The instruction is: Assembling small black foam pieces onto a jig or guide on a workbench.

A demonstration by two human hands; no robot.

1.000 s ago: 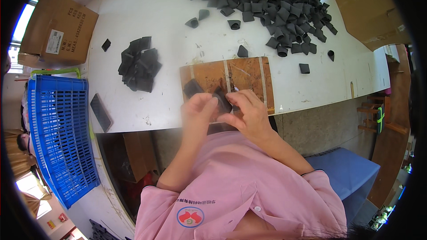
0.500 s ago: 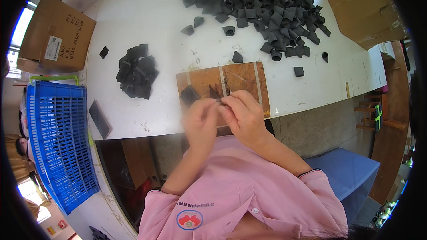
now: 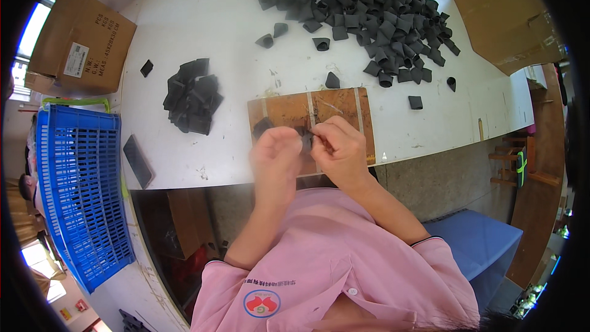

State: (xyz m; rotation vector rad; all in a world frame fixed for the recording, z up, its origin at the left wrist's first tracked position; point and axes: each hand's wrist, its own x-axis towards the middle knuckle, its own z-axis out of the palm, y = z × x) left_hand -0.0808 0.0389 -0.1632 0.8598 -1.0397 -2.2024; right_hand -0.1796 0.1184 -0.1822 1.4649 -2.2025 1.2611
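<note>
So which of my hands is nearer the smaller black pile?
Left. Your left hand sits right of the smaller black pile and closer to you; your right hand is farther right.

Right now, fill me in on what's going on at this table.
A person in a pink shirt is working over a brown board at the edge of a white table. The right hand pinches a small dark piece; the left hand is blurred right beside it, its grip unclear. Another dark piece lies on the board. A small stack of flat dark pieces sits to the left, and a large heap of curled ones lies farther back.
</note>
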